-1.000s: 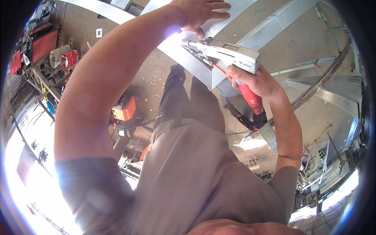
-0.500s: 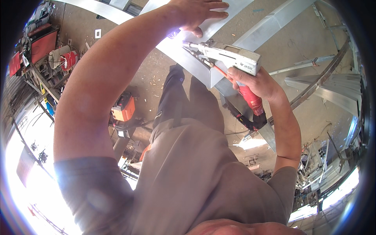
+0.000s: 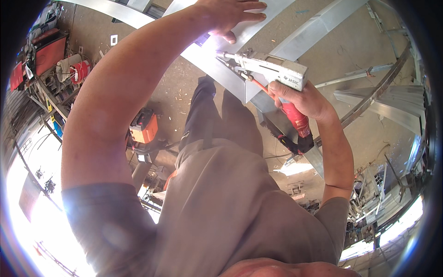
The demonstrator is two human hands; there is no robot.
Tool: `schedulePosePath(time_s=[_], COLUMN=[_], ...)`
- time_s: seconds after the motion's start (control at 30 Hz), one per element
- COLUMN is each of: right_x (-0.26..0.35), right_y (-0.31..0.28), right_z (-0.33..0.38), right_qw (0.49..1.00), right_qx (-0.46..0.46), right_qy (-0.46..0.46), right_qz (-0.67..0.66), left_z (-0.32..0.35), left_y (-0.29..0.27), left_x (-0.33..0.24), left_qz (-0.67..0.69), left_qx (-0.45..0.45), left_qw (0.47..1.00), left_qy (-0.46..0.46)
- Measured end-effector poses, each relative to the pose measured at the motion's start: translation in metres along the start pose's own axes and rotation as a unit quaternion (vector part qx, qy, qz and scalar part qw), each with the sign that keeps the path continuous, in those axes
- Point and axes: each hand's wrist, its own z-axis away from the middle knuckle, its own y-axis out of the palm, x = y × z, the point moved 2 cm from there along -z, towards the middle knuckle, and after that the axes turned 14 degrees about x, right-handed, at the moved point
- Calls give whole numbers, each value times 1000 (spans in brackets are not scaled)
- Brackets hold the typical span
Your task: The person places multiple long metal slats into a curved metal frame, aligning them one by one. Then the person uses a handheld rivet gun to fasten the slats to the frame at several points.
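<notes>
My right hand (image 3: 300, 99) is wrapped around the red handle of a welding gun (image 3: 274, 68) with a pale boxy body. The gun points up and left, and its nozzle is at a silver metal piece (image 3: 226, 79). A bright white-violet glare sits at the nozzle tip and hides the spot it meets. Beyond the glare, my left hand (image 3: 228, 17) lies with fingers spread over a flat metal strip (image 3: 256, 33), holding nothing. Below the nozzle runs a thin feed tube with an orange-red section (image 3: 260, 85).
A second silver strip (image 3: 318, 27) slants at upper right. Stacked metal profiles (image 3: 392, 104) lie at the right, beside a long curved-looking rail (image 3: 364, 111). An orange-and-black case (image 3: 145, 127) stands left of my legs. Red equipment (image 3: 50, 53) and a red spool (image 3: 80, 71) fill the far left.
The nozzle tip has shifted slightly to the right, and the glare beside it looks broader. My left hand stays spread in nearly the same place; my right hand keeps its grip.
</notes>
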Motion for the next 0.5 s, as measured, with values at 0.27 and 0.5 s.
schedulePosePath(time_s=[0.27,0.5], right_x=[-2,-8], right_y=[0,-1], right_z=[5,11], right_qw=[1000,1000], right_qx=[12,6], right_qy=[-9,-6], right_qz=[-14,-15], left_z=[1,5], left_y=[-6,-16], left_x=[-3,-7], left_qz=[-10,-17], left_qx=[14,35], left_qw=[1000,999], left_qy=[-11,-18])
